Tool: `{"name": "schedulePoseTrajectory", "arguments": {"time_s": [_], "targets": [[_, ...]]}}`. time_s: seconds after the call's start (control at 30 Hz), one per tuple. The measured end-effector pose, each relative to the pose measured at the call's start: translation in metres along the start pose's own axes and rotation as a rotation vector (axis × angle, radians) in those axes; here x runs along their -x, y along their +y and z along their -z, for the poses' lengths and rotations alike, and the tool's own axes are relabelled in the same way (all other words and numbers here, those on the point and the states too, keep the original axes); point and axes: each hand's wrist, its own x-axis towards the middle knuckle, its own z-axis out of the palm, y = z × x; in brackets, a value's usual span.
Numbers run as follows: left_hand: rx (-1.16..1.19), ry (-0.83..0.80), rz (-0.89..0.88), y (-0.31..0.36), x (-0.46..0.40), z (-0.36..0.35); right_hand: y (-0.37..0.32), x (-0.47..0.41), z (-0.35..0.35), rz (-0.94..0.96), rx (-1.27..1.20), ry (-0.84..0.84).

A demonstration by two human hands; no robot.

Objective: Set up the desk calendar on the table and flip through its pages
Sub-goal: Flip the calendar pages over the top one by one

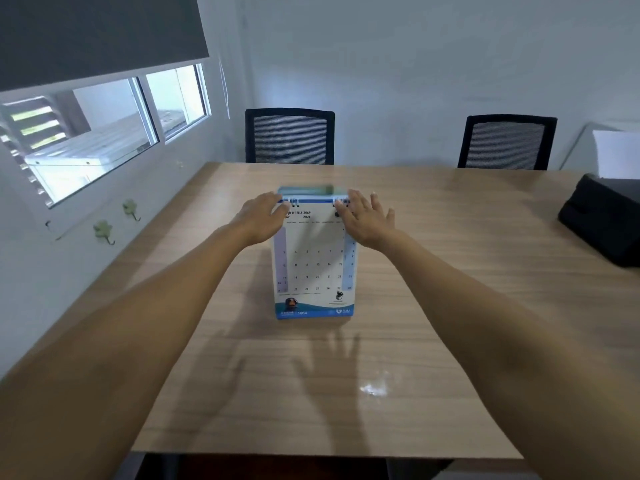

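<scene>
Dead centre on the wooden table (433,306): desk calendar (313,265) standing upright, May 2026 page facing this way, blue strip along the bottom. Left hand (261,216) at the 11 o'clock corner of it, fingers loose and spread, touching the spiral binding (291,201). Right hand (367,216) at 1 o'clock, open too, fingers fanned, resting on the other ring set. Blurred page edge up top. Two mesh chairs (290,136) at 12 o'clock, black bag (602,220) at 3 o'clock
</scene>
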Motion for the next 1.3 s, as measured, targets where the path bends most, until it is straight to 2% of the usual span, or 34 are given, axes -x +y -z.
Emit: {"name": "schedulePoseTrajectory", "arguments": {"time_s": [0.1, 0.17, 0.23, 0.3, 0.43, 0.57, 0.7, 0.8, 0.9, 1.03, 1.17, 1.3], "targets": [[0.225, 0.060, 0.174, 0.000, 0.007, -0.002, 0.001, -0.002, -0.011, -0.067, -0.302, 0.089], [0.355, 0.080, 0.290, -0.001, 0.018, -0.009, 0.001, -0.002, -0.020, -0.203, -0.572, 0.083], [0.525, 0.036, 0.399, -0.002, 0.030, -0.021, 0.005, -0.001, -0.032, -0.337, -0.805, -0.031], [0.690, -0.035, 0.444, -0.003, 0.042, -0.032, 0.006, 0.005, -0.039, -0.383, -0.951, -0.136], [0.824, -0.061, 0.418, 0.004, 0.054, -0.041, 0.001, 0.018, -0.037, -0.368, -1.023, -0.141], [0.837, -0.057, 0.433, 0.011, 0.056, -0.040, 0.000, 0.026, -0.031, -0.327, -1.069, -0.135], [0.748, -0.065, 0.452, 0.010, 0.057, -0.035, -0.002, 0.029, -0.028, -0.353, -0.951, -0.133], [0.724, -0.003, 0.530, 0.006, 0.055, -0.028, 0.001, 0.029, -0.024, -0.411, -0.789, -0.032], [0.713, 0.037, 0.551, 0.001, 0.056, -0.014, 0.007, 0.027, -0.015, -0.426, -0.774, 0.029], [0.728, 0.090, 0.515, 0.002, 0.054, 0.006, 0.008, 0.028, 0.009, -0.463, -0.981, 0.042], [0.803, 0.082, 0.457, 0.015, 0.050, 0.028, 0.007, 0.029, 0.036, -0.459, -1.383, 0.005], [0.963, 0.064, 0.356, 0.027, 0.039, 0.042, 0.000, 0.026, 0.041, -0.320, -1.521, -0.044]]}}
